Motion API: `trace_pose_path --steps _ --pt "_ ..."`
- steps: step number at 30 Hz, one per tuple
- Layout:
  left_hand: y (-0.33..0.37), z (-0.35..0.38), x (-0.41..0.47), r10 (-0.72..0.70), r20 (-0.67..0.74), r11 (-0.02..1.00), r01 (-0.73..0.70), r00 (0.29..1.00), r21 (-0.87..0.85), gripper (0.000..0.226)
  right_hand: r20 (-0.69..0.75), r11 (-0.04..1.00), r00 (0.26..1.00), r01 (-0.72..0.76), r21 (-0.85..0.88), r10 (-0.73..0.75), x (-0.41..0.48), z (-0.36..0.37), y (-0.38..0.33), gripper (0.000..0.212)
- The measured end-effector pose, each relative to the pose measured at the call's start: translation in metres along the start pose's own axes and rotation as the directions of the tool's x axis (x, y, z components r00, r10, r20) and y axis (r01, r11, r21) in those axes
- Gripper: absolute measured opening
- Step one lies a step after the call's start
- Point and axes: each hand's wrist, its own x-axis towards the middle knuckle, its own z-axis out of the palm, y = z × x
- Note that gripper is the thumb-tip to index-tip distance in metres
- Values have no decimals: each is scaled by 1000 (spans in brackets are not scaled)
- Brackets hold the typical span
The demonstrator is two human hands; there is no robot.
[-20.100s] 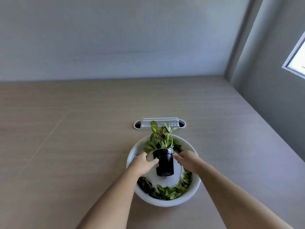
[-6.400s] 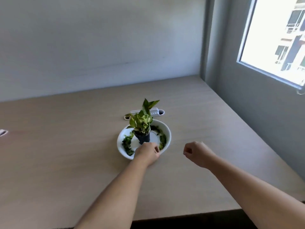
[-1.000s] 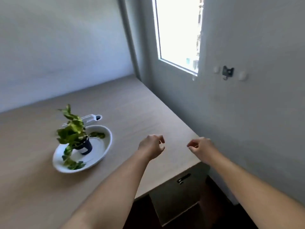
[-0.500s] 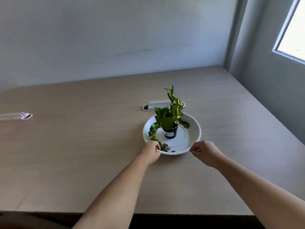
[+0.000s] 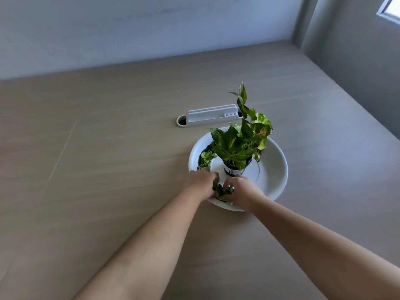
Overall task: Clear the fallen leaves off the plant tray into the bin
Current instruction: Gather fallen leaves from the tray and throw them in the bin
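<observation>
A round white plant tray (image 5: 273, 169) sits on the wooden desk and holds a small black pot with a leafy green plant (image 5: 240, 144). Fallen green leaves (image 5: 205, 156) lie along the tray's left inner edge. At the tray's near edge, a clump of leaves (image 5: 223, 190) is pinched between both hands. My left hand (image 5: 201, 184) closes on it from the left, and my right hand (image 5: 243, 190) from the right, just in front of the pot. No bin is in view.
A white cable-slot cover (image 5: 211, 115) is set into the desk just behind the tray. The back wall and a grey side wall on the right bound the desk (image 5: 108, 169). A window corner (image 5: 389, 7) shows at the top right.
My view has moved in closer to the tray. Both hands have gone from the tray's front rim into the tray and have closed together on a clump of leaves.
</observation>
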Motion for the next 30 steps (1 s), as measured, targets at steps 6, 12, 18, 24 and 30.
trace_pose_path --steps 6,12,18,24,30 --pt "-5 4 13 80 -36 995 -78 996 54 19 5 998 1000 -15 -55 15 14 5 9 20" --pt "-6 9 18 75 -7 988 -75 997 -132 16 -24 993 996 -78 89 81 16 1 16 20" --pt "-4 -5 5 -1 -152 954 -45 988 -298 14 -105 956 987 -89 279 123 10 -16 15 14" --pt "3 -18 -20 -114 -219 908 12 969 -420 8 -164 937 979 -58 344 121 -11 -35 20 11" --pt "63 -14 -48 -123 -269 881 -20 955 -472 4 -222 920 965 -47 388 143 -57 -61 55 9"
